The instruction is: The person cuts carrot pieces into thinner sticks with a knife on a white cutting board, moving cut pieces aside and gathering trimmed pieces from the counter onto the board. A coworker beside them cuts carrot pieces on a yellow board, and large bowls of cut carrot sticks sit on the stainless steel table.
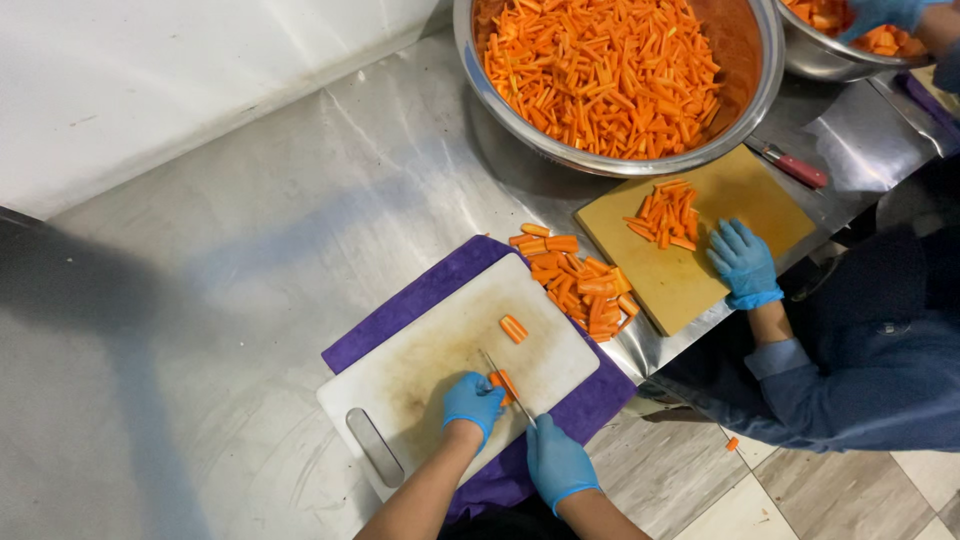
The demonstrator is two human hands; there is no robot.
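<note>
Right hand (556,462): nearest the camera, blue-gloved, closed around the handle of a knife (508,387) whose blade angles up and left onto the board.
Left hand (472,399): blue-gloved, fingers curled down and pressed together on a carrot piece (503,383), pinning it just beside the blade.
Carrot piece: lies near the lower edge of the white cutting board (440,350); it looks stiff, light and probably damp, so likely to roll or slip; the flat hold from above, fingertips tucked back from the edge, suits it.
Arm pose: both forearms come in from the bottom edge, converging over the board, wrists low.
Board: sits on a purple cloth (400,310) on the steel table (250,260); a cut carrot section (513,328) lies further up it.
Beyond: a heap of carrot chunks (580,280) beside the board, then a co-worker's gloved hand (742,262) on a tan board (740,195) with carrot sticks.
Farthest: a large steel bowl (765,70) full of carrot sticks.
</note>
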